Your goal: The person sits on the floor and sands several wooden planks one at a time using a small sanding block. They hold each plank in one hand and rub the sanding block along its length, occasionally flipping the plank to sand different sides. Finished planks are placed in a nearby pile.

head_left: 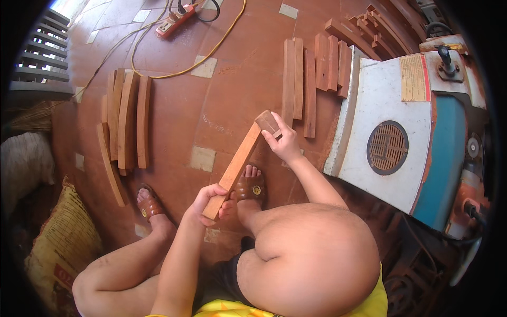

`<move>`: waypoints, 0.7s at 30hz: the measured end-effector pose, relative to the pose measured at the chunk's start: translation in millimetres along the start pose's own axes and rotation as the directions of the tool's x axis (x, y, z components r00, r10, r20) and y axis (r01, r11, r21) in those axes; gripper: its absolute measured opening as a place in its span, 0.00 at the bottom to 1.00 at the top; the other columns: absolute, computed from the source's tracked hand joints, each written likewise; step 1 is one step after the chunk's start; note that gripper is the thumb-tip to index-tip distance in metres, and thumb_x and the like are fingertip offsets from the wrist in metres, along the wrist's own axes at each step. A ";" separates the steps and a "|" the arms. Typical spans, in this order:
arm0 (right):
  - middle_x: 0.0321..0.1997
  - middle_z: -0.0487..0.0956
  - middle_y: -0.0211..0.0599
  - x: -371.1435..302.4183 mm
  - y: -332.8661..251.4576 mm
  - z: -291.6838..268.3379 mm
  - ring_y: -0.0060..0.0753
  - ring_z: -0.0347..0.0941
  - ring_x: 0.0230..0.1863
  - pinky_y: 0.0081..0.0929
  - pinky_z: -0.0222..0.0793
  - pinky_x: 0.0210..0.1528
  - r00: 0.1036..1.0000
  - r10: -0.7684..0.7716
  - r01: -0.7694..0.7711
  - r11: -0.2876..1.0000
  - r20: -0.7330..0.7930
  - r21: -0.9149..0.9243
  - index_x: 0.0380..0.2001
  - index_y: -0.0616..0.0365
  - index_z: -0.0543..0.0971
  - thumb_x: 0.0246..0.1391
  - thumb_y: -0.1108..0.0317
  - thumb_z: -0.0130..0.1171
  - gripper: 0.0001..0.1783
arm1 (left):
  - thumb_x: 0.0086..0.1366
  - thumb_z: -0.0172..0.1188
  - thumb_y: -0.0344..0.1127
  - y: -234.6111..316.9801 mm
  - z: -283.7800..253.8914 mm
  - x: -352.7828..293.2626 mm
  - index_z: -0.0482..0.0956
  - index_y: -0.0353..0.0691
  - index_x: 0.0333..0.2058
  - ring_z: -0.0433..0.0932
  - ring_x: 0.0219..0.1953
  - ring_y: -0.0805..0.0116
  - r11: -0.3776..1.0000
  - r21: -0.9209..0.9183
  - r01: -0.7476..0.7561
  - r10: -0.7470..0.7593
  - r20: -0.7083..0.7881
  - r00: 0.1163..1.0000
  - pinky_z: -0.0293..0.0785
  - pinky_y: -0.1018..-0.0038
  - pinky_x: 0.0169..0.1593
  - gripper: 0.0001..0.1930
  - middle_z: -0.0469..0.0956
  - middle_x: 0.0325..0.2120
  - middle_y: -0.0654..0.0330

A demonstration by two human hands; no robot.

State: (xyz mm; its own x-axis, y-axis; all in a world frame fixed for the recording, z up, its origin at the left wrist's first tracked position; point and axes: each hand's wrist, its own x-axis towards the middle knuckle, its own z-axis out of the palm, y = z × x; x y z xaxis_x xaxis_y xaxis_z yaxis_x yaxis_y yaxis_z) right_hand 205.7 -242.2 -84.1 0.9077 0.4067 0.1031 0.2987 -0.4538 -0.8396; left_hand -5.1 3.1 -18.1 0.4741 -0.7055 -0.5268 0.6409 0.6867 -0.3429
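Note:
A long squared wooden bar (241, 160) slants up and to the right in front of my knees. My left hand (211, 202) is closed round its near end, thumb on one side and fingertips on the other. At the far end, my right hand (285, 143) grips a small brown block (268, 122) between thumb and fingers. This block rests against the bar's end; whether it is wood or a sanding block I cannot tell. My palm hides part of it.
Curved wooden pieces (127, 121) lie on the tiled floor at left, with more bars (288, 79) at right. A white and teal machine (364, 132) stands close on the right. A power strip (175, 22) with a yellow cord lies ahead. A printed sack (63, 243) leans at lower left.

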 end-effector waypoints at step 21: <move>0.49 0.85 0.59 -59.3 -91.9 13.2 0.52 0.86 0.49 0.41 0.83 0.53 0.950 -0.230 0.193 0.964 0.212 0.184 0.70 0.64 0.73 0.61 0.57 0.74 0.40 | 0.67 0.56 0.43 1.4 -18.7 -2.9 0.76 0.33 0.45 0.73 0.19 0.67 0.996 -0.084 0.015 -0.004 0.138 0.990 0.74 0.71 0.25 0.17 0.76 0.23 0.58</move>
State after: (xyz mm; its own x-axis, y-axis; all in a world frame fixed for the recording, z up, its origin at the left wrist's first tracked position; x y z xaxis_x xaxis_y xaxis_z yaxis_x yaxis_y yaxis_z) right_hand 120.5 -214.2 -20.1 0.7306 0.6592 0.1781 0.4089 -0.2134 -0.8873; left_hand -16.8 9.4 -31.6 0.5504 -0.7254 -0.4133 0.5952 0.6881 -0.4150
